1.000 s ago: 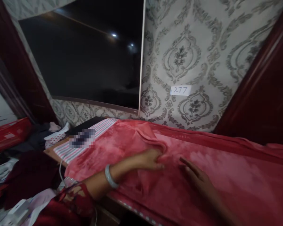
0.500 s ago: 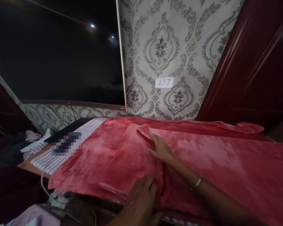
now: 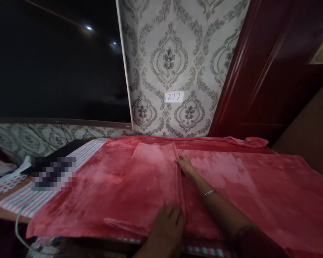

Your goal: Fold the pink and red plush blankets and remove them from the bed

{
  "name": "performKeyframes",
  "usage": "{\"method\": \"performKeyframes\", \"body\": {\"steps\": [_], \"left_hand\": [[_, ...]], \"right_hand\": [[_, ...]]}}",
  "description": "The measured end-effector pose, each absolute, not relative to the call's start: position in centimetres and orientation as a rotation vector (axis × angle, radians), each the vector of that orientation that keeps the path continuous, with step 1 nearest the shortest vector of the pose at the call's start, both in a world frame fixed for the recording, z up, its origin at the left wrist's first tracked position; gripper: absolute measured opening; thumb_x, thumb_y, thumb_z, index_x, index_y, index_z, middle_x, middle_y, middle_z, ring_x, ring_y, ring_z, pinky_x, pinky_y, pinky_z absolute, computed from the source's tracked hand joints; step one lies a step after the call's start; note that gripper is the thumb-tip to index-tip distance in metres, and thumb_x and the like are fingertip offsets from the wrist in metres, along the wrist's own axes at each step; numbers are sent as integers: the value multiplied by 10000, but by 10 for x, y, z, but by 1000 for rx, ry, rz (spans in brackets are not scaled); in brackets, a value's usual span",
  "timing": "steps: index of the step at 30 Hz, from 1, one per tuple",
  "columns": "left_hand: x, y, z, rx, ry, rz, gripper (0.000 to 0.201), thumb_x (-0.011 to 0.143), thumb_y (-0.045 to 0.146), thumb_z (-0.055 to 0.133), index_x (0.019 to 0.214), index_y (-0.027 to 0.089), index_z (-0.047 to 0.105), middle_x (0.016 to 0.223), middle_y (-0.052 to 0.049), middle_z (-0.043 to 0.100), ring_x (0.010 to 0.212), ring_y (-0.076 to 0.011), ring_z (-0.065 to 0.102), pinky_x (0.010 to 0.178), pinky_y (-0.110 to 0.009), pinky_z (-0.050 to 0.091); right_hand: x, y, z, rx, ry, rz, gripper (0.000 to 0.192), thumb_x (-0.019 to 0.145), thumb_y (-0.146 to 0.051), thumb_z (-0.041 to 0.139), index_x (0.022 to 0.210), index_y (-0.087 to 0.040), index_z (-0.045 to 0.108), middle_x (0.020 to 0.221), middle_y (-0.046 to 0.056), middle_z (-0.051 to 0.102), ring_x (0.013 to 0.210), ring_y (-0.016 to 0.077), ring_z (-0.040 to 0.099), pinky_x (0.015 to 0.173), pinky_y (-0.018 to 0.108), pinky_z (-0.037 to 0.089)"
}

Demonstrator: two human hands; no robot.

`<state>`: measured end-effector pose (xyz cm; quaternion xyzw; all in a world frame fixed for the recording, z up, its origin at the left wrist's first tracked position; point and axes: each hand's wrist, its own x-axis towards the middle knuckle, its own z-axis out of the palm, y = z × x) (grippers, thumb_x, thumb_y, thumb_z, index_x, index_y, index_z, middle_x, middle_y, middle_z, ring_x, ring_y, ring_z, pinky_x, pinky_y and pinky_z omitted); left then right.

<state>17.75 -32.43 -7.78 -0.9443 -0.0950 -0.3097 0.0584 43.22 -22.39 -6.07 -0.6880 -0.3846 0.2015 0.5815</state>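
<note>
A red plush blanket (image 3: 104, 193) covers most of the table, with a folded layer on top whose right edge runs from back to front. My right hand (image 3: 185, 166) is at the far part of that edge, its thumb and fingers closed on the fabric. Near the table's front, my left hand (image 3: 168, 227) lies on the same layer with its fingers stretched over the cloth. Its thumb is hidden. More of the blanket spreads flat to the right.
Left of the blanket lies a striped cloth (image 3: 16, 202) with a blurred dark item on it. A white cable (image 3: 17, 229) hangs at the front left. A large dark screen (image 3: 56, 64) and a wall label (image 3: 173, 96) are behind; a dark red door panel (image 3: 258, 71) stands right.
The flipped-back corner under my right hand now lies flat, and the fold's edge is straighter. The view has turned rightward. My left hand stays near the front edge.
</note>
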Motion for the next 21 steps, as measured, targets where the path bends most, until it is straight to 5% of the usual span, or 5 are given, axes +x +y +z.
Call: {"method": "performKeyframes", "body": {"steps": [3, 8, 13, 17, 21], "left_hand": [[180, -326, -87, -2846, -273, -904, 286, 825, 265, 627, 1092, 161, 627, 1031, -98, 727, 913, -260, 641, 820, -389, 551], [176, -329, -85, -2859, -300, -1158, 341, 822, 210, 606, 1159, 157, 599, 1064, -94, 717, 971, -252, 638, 893, -401, 536], [187, -333, -79, -2812, -324, -1279, 258, 862, 242, 561, 1099, 160, 619, 1071, -121, 695, 941, -249, 627, 832, -400, 523], [193, -335, -81, -2859, -305, -908, 191, 880, 331, 648, 949, 157, 610, 915, -63, 671, 818, -210, 583, 731, -359, 474], [191, -338, -79, -2873, -307, -885, 231, 888, 359, 665, 952, 149, 591, 916, -36, 649, 824, -191, 565, 731, -346, 429]], "right_hand": [[433, -227, -71, -1573, -838, 492, 467, 717, -308, 588, 1147, -165, 701, 888, 75, 772, 767, 253, 727, 669, 351, 587], [433, -216, -68, -1501, -876, 442, 727, 675, -261, 618, 1398, -212, 565, 1235, 79, 724, 1048, 245, 706, 887, 385, 575], [445, -214, -62, -1483, -961, 353, 519, 699, -259, 572, 1193, -193, 717, 1306, 87, 696, 1273, 245, 598, 1113, 400, 433], [449, -226, -73, -1576, -985, 337, 399, 667, -278, 587, 1010, -211, 780, 1150, 87, 763, 1171, 277, 659, 1091, 444, 448], [447, -236, -81, -1636, -1023, 355, 466, 711, -375, 593, 1102, -188, 766, 1178, 112, 753, 1139, 295, 672, 1045, 456, 479]]}}
